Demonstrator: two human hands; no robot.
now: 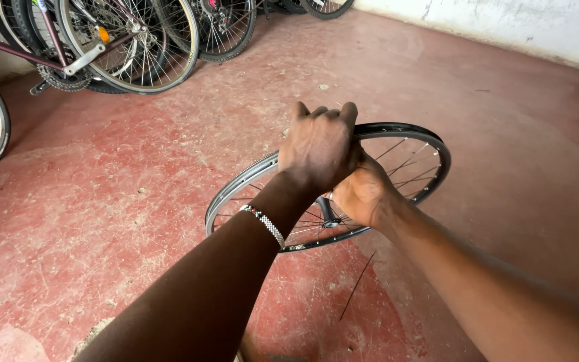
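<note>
While the left hand (317, 144) closes firmly on the rim (407, 129), the right hand (363, 194), whose grip stays hidden, should steady the wheel near the hub (328, 218).

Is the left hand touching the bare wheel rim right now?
Touching. The head view shows the left hand closed in a fist over the top edge of the wheel rim, with no gap; the right hand sits just behind it.
</note>
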